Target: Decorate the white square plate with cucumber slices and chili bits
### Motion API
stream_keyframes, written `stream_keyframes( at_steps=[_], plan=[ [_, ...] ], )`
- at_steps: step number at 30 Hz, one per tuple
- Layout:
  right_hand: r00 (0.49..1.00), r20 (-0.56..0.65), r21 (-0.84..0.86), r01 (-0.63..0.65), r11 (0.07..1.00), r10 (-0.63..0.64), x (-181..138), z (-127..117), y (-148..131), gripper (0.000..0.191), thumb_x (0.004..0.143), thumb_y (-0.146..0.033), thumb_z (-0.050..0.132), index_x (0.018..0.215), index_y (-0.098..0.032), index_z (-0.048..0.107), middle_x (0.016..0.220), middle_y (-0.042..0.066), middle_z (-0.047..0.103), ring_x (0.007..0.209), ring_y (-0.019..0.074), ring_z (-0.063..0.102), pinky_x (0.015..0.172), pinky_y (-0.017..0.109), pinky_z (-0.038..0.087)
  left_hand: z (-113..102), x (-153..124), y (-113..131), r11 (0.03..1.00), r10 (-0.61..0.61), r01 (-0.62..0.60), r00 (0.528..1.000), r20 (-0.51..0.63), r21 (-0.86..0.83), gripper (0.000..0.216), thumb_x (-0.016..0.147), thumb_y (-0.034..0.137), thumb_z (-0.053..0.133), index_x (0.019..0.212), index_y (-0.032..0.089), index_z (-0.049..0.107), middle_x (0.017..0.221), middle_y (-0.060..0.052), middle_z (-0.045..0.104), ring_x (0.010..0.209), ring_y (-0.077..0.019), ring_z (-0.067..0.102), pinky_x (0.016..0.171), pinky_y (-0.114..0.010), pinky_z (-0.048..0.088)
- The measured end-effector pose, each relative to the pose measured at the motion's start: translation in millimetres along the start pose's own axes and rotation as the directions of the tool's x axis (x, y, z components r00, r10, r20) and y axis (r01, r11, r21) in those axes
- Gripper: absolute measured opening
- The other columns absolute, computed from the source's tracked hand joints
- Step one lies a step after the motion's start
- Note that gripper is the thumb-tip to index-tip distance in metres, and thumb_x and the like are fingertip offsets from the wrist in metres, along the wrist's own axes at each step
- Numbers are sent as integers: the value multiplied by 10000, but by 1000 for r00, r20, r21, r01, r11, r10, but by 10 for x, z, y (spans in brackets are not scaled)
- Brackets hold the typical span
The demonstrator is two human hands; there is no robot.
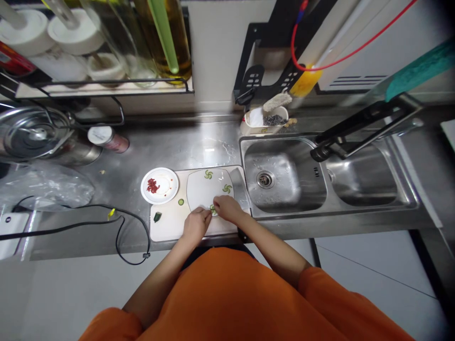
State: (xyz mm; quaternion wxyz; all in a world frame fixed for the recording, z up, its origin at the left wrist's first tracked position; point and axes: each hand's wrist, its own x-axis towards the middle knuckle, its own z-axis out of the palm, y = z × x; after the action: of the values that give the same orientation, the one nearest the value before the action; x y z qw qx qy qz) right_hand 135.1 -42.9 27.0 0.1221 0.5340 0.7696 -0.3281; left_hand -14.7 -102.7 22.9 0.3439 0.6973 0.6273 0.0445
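A white squarish plate [202, 189] lies on a pale cutting board [167, 225]. Two pinwheel shapes of green cucumber slices sit on it, one at the far edge [208, 174] and one at the right [227, 188]. My left hand [195, 223] and my right hand [227, 208] meet at the plate's near edge, fingers pinched together on a third cluster of green slices [213, 208]. A single slice [181, 202] and a dark green end piece [157, 217] lie on the board to the left. A cleaver blade [239, 187] rests at the board's right edge.
A small round plate [168, 194] with chopped red chilli [152, 185] stands left of the board. A double sink [284, 175] with a black tap [355, 132] is to the right. A black cable [117, 227], a plastic bag [46, 187] and a steel pot [35, 137] lie left.
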Motion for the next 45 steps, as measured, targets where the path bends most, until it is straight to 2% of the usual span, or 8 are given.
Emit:
stream_keyframes(
  at_steps=[9,21,24,27,30,32,36,45],
  plan=[
    [1000,1,47,2,999,-2,-15,-42,6,186,855,-219,465,902,-179,640,896,71,666,803,166,568,623,240,313,16,-3,-59,998,39,-40,999,-25,-53,262,873,290,470,996,222,691,864,-61,624,800,-156,568,735,-248,412],
    [999,-37,72,15,997,-12,-45,-24,51,153,845,-188,472,864,-169,623,848,61,660,760,154,557,614,236,289,-9,-33,-118,994,51,-60,994,-101,-90,228,857,270,488,947,218,692,872,-57,654,830,-160,592,778,-249,432],
    [998,-61,94,24,995,-19,-68,-14,85,147,840,-177,467,849,-168,614,824,50,658,741,147,548,611,235,278,-79,-57,-241,998,-16,1,979,-204,-70,211,840,260,491,886,210,691,870,-54,667,836,-163,600,779,-252,436],
    [996,-91,114,12,993,-1,-114,-18,118,147,831,-168,463,835,-168,610,812,44,656,735,146,543,611,236,274,-187,-81,-444,988,-153,148,929,-337,-42,225,817,253,492,922,194,682,904,-63,681,843,-181,610,786,-270,440],
    [993,-111,131,-16,991,30,-170,-29,135,152,834,-176,459,834,-167,611,820,45,654,737,147,541,613,237,274,-276,-87,-645,956,-275,292,873,-403,-20,293,804,276,499,1026,174,659,921,-81,687,839,-206,616,795,-299,442],
    [993,-112,139,-23,990,39,-199,-32,138,158,837,-177,454,840,-168,611,821,44,653,735,145,540,614,237,275,-297,-77,-729,940,-311,342,855,-416,0,318,799,298,508,1047,166,655,940,-97,685,863,-223,614,809,-314,438],
    [994,-106,137,-14,990,29,-224,-24,130,157,832,-174,457,849,-167,613,816,42,650,744,145,542,622,237,280,-255,-34,-763,940,-308,340,859,-410,7,310,814,303,488,1029,169,667,971,-109,682,895,-227,609,830,-317,430],
    [992,-121,145,-25,989,43,-245,-8,125,152,827,-174,461,837,-168,613,815,41,647,742,141,539,618,235,277,-205,24,-722,949,-295,313,858,-422,-28,280,816,288,468,958,167,677,870,-103,686,829,-231,612,774,-322,430]
  ],
)
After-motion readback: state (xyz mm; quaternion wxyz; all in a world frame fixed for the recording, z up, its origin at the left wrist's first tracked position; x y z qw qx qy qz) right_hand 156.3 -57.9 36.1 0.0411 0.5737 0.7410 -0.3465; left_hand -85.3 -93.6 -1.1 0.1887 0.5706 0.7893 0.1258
